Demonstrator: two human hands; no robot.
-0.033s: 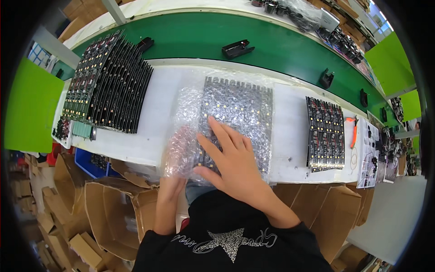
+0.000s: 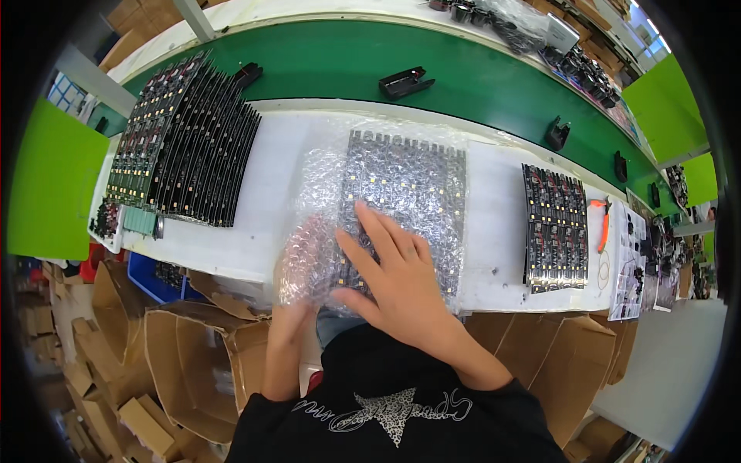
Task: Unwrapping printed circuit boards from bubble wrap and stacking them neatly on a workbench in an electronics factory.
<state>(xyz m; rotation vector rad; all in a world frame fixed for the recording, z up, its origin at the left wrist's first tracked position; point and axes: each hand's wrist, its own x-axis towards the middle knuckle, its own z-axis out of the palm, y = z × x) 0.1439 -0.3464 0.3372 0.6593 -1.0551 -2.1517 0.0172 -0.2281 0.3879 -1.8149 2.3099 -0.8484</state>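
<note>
A black circuit board panel (image 2: 401, 166) with rows of small yellowish-white parts lies on the white bench under clear bubble wrap (image 2: 320, 181). The wrap reaches past the panel's left side. My right hand (image 2: 405, 282) rests flat on the wrapped panel's lower left part, fingers apart and pointing up-left. Beneath the bubble wrap, by the panel's lower left edge, is my left hand (image 2: 305, 251). The bubbles blur its fingers, so their grip does not show.
Many upright circuit board panels (image 2: 185, 147) stand at left beside a small parts tray (image 2: 108, 224). At right lie another stack of panels (image 2: 554, 228) and orange-handled pliers (image 2: 602, 228). Black plastic housings (image 2: 405, 82) sit on the green belt (image 2: 309, 62). Cardboard boxes (image 2: 185, 363) stand below the bench.
</note>
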